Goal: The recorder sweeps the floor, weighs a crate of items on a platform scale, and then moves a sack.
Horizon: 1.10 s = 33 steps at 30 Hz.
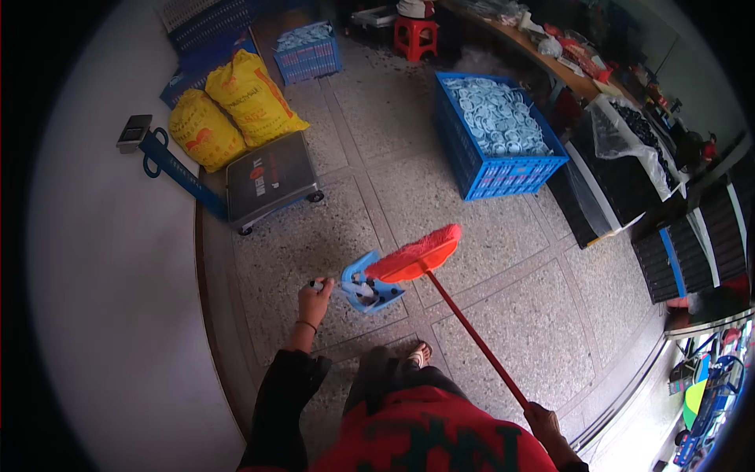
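My left hand is closed round the end of the handle of a blue dustpan. Pale and dark bits show in the pan, too small to name. At the lower right, my right hand grips the red stick of a broom. Its orange-red head with pink-red bristles is by the right side of the dustpan, overlapping the pan's edge in this view. Whether the bristles touch the floor or the pan, I cannot tell.
Ahead to the right stands a blue crate full of pale blue round pieces. A platform scale with yellow sacks behind it is at left. Further off are a smaller blue crate, a red stool and a cluttered workbench.
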Available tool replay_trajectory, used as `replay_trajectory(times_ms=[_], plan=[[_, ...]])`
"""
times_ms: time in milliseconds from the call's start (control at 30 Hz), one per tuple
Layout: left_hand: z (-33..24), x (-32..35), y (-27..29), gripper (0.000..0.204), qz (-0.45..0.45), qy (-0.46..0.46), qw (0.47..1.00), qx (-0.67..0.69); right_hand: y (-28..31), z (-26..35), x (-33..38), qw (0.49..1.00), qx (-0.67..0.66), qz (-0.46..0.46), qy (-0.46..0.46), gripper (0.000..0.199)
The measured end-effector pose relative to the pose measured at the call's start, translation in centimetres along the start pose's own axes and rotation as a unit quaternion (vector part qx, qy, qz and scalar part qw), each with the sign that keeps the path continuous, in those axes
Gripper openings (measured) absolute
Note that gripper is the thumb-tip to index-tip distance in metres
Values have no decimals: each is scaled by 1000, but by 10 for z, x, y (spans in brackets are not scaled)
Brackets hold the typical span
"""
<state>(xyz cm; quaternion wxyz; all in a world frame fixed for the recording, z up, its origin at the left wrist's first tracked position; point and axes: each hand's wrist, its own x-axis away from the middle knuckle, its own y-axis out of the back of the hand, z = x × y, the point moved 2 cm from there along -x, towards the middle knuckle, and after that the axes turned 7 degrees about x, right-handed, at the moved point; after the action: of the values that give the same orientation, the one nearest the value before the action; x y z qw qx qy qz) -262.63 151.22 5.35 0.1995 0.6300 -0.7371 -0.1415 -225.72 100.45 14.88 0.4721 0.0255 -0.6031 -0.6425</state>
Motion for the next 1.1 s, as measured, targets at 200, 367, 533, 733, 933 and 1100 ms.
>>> replay_trajectory(times_ms=[200, 367, 533, 733, 933, 1100], plan=[[-57, -61, -98, 28, 55, 0, 998, 37, 23, -23, -32, 997, -41, 11, -68, 23], [-94, -120, -199, 28, 120, -30, 991, 48, 28, -35, -52, 989, -87, 0, -122, 24], [-147, -175, -308, 27, 195, -61, 979, 9, 56, -23, -77, 982, -94, 2, -166, 22], [-232, -214, -448, 26, 291, -133, 947, -9, 95, -23, -110, 964, -82, -7, -252, 22], [-301, -227, -582, 31, 365, -146, 919, -36, 127, -44, -152, 936, -145, -30, -320, 26], [-353, -233, -704, 28, 359, -184, 915, -11, 175, -103, -217, 925, -168, -40, -338, 25]])
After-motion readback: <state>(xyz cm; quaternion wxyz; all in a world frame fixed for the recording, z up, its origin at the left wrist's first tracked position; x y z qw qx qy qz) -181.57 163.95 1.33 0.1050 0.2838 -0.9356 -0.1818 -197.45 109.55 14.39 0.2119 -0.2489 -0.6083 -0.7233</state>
